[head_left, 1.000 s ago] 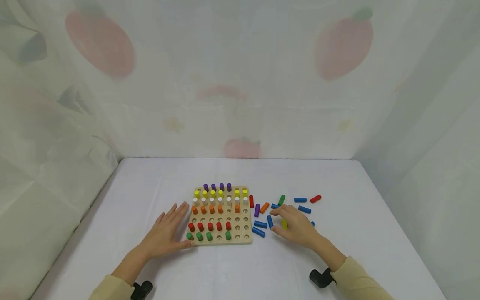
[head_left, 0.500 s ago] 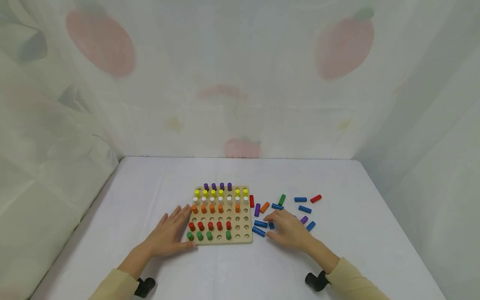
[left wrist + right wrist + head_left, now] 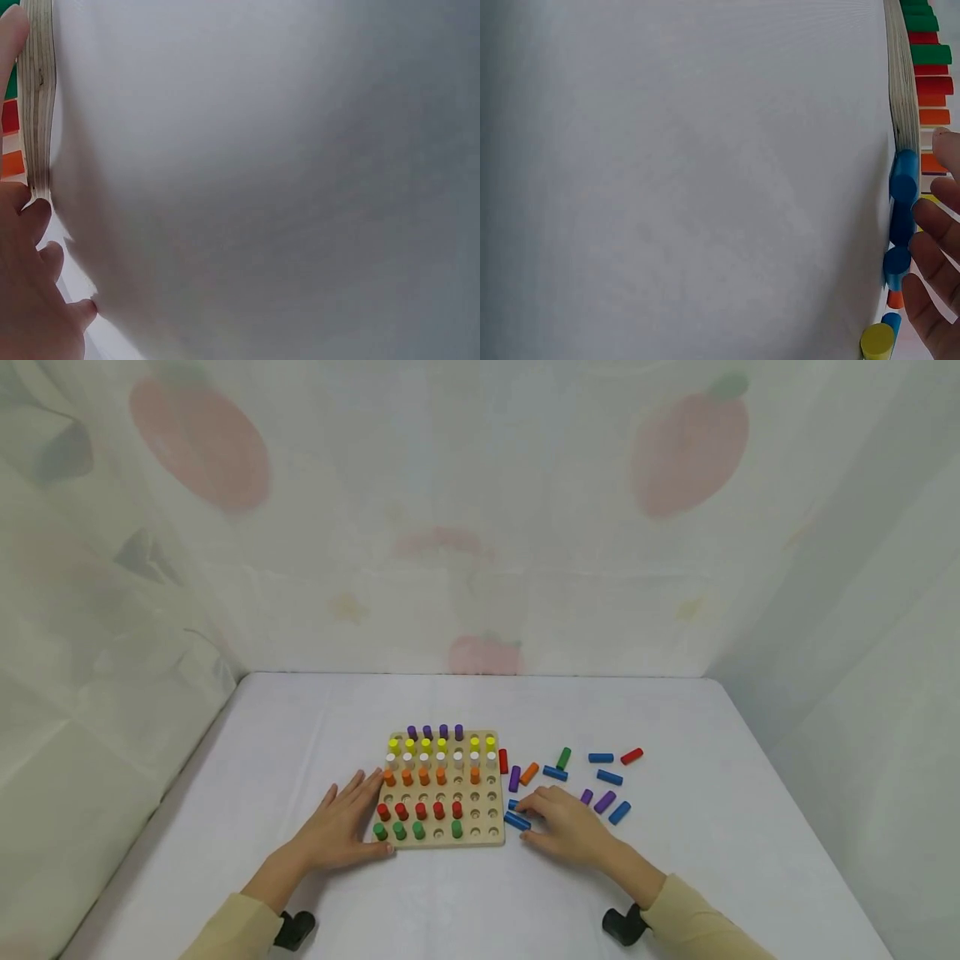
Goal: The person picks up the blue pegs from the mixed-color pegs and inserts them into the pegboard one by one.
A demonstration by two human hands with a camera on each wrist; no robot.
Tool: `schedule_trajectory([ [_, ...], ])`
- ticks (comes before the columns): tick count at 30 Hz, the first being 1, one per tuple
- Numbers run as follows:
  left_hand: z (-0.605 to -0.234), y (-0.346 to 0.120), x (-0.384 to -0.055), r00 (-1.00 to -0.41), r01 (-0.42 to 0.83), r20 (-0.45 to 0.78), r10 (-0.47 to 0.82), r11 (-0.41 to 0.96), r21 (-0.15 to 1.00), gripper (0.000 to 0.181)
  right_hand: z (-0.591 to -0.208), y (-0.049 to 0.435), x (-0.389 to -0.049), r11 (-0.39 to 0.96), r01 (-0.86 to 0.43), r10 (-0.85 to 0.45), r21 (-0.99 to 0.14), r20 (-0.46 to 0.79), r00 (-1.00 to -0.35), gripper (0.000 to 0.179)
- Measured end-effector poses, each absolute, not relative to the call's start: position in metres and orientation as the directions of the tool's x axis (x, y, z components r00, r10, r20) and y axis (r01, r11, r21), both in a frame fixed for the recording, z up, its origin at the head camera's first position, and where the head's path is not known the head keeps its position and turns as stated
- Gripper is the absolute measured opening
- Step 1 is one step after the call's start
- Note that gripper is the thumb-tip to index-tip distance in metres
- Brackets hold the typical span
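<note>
A beige sleeve (image 3: 228,935) with a black wrist piece (image 3: 295,930) leads to the left hand (image 3: 337,828), its fingers spread and nearly straight, thumb and fingertips at the left edge of the board (image 3: 487,842). The head view gives the board's top; the left wrist view adds its striped wooden side, with the thumb across it above and a fingertip against it below.

The board lies flat on the white table (image 3: 750,843). Only the head view shows its rows whole, pegs upright, far to near: purple, yellow, white, orange, a row of bare holes (image 3: 475,814), red, green.

Just past the board's right edge lie a red peg (image 3: 503,762), a purple peg (image 3: 514,778) and an orange peg (image 3: 529,773), with two blue pegs (image 3: 517,821) nearer.

The right hand (image 3: 570,828) is over these blue pegs, fingers bent and apart, a gap between thumb and forefinger. The right wrist view lines up blue pegs beside the fingers; whether they touch, I cannot tell. A loose yellow peg (image 3: 877,341) shows end-on there alone.

Farther right, seen only from the head, are more blue, purple and green pegs and, last, another red one (image 3: 632,757).
</note>
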State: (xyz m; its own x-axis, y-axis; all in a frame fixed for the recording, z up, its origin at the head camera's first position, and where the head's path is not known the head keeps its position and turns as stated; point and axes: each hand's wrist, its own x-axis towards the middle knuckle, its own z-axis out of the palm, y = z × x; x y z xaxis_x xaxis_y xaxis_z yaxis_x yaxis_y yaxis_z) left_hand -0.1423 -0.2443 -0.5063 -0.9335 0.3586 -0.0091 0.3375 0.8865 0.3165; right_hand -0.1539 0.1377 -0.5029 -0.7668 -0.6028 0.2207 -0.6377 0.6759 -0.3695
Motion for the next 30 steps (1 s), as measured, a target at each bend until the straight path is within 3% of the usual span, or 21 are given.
schedule_trajectory([
  [30,-0.507,-0.243,-0.144,-0.936,0.321,-0.028,0.35,0.885,0.336,0.114,-0.51,0.124,-0.158,0.727,-0.627,-0.593,-0.278,0.205,-0.779,0.026],
])
